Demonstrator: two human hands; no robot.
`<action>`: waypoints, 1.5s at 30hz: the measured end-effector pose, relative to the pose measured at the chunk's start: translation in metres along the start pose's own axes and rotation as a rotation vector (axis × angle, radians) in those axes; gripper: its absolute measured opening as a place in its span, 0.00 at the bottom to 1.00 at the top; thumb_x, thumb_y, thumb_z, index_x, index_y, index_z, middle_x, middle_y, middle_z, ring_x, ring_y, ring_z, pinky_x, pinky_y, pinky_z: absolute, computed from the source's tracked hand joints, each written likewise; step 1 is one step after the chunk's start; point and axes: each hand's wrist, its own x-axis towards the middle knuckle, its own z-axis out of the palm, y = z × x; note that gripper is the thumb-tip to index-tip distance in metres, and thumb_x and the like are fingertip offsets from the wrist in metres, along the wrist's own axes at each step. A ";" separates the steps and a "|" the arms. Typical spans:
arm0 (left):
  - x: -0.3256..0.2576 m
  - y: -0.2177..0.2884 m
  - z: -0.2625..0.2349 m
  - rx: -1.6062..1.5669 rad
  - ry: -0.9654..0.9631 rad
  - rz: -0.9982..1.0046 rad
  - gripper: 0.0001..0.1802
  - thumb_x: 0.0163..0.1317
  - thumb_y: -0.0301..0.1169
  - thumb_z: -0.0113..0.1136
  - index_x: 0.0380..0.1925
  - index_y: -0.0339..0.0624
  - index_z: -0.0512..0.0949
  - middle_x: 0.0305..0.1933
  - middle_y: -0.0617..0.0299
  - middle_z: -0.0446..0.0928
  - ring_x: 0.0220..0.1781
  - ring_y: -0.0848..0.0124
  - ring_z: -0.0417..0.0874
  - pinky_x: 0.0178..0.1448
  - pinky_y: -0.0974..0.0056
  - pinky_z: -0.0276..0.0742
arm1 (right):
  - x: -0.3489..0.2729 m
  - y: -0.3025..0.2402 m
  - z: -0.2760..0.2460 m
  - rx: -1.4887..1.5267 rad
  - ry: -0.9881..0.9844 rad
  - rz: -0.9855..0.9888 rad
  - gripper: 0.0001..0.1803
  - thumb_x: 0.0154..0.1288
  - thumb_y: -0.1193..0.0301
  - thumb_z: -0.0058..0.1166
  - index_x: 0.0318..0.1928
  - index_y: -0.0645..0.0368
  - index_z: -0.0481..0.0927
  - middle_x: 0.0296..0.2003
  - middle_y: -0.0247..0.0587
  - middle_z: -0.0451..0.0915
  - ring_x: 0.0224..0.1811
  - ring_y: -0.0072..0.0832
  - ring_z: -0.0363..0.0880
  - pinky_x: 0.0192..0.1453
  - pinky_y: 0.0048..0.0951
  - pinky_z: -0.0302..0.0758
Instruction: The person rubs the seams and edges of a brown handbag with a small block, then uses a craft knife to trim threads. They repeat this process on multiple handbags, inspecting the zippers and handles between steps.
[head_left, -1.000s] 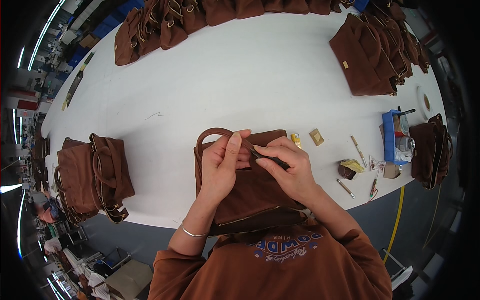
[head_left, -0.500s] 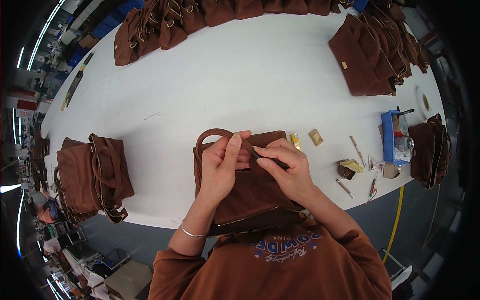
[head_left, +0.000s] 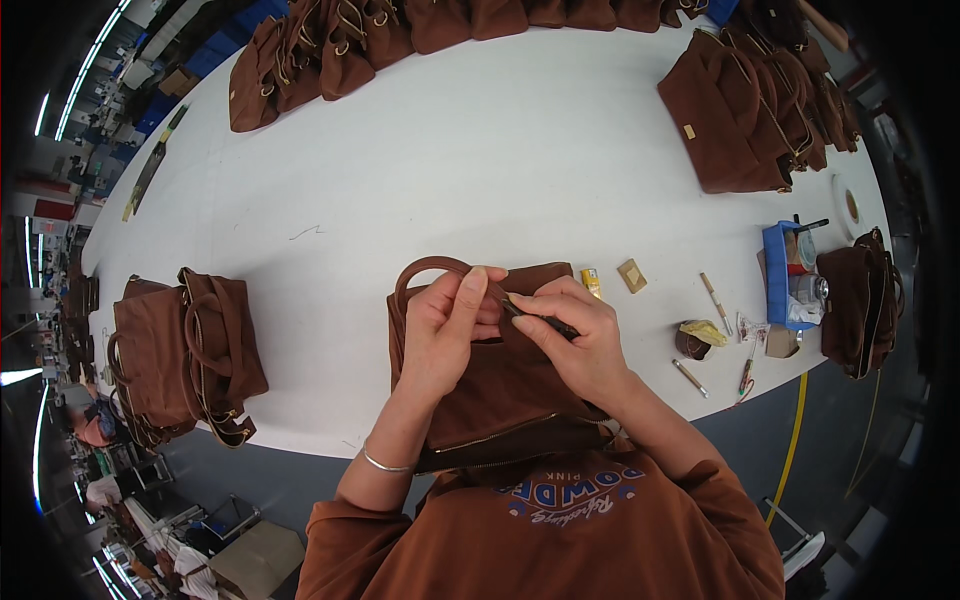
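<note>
A finished brown bag lay well left of the brown bag in hand, which rested flat at the white counter's near edge, its long axis running away from the person, handle end pointing to the far side. The left hand was pinched shut on the bag's upper edge near the handle. Touching it on the right, the right hand gripped a thin dark tool, closed around it. A slip of that tool could probably scratch the fabric or nick the left fingers. Right of the bag lay small fittings and a blue tray.
</note>
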 end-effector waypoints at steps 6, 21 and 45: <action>0.008 -0.002 0.005 -0.042 0.018 -0.027 0.20 0.72 0.47 0.55 0.37 0.39 0.80 0.36 0.62 0.83 0.35 0.77 0.83 0.38 0.71 0.83 | -0.001 0.008 0.002 0.110 0.039 0.036 0.11 0.61 0.78 0.63 0.45 0.63 0.85 0.33 0.37 0.79 0.35 0.25 0.77 0.38 0.25 0.73; 0.018 -0.017 0.014 -0.104 0.118 0.089 0.16 0.65 0.39 0.67 0.25 0.39 0.77 0.26 0.65 0.81 0.27 0.81 0.79 0.33 0.75 0.77 | -0.003 -0.024 -0.020 0.843 -0.178 0.857 0.12 0.70 0.64 0.59 0.43 0.60 0.78 0.31 0.35 0.78 0.19 0.12 0.68 0.15 0.14 0.60; 0.017 -0.025 0.012 0.068 0.125 0.133 0.15 0.64 0.38 0.67 0.25 0.38 0.79 0.27 0.62 0.82 0.26 0.80 0.80 0.32 0.74 0.77 | -0.001 -0.021 -0.015 0.996 -0.103 0.996 0.10 0.70 0.65 0.58 0.37 0.58 0.76 0.27 0.38 0.78 0.16 0.13 0.65 0.13 0.16 0.56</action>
